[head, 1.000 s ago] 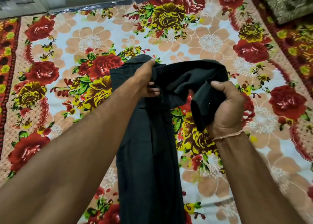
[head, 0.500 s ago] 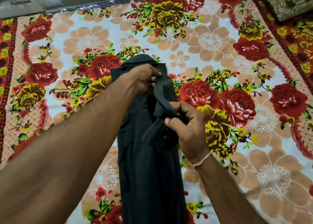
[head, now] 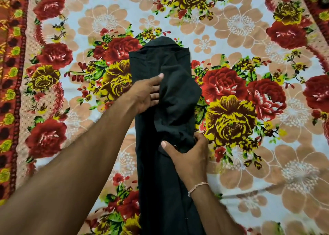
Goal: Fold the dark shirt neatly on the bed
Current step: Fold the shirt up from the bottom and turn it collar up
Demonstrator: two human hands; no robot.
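The dark shirt (head: 160, 181) lies as a long narrow strip down the middle of the floral bed sheet (head: 240, 26), collar at the far end. Its right sleeve is folded back over the body and lies rumpled along the right side. My left hand (head: 146, 96) rests flat on the shirt's upper left part with straight fingers; the fingertips slip under the edge of the folded sleeve. My right hand (head: 188, 156) holds the sleeve's cuff end lower down, thumb across the top and fingers curled round the shirt's right edge.
The sheet with red and yellow roses covers the whole bed. A red patterned border (head: 10, 92) runs down its left side and another (head: 315, 12) slants along the top right. Wrinkles in the sheet show at the lower right.
My right hand has carried the sleeve from the right across and down onto the shirt's body. My left hand has let go of the shoulder and flattened on the cloth.
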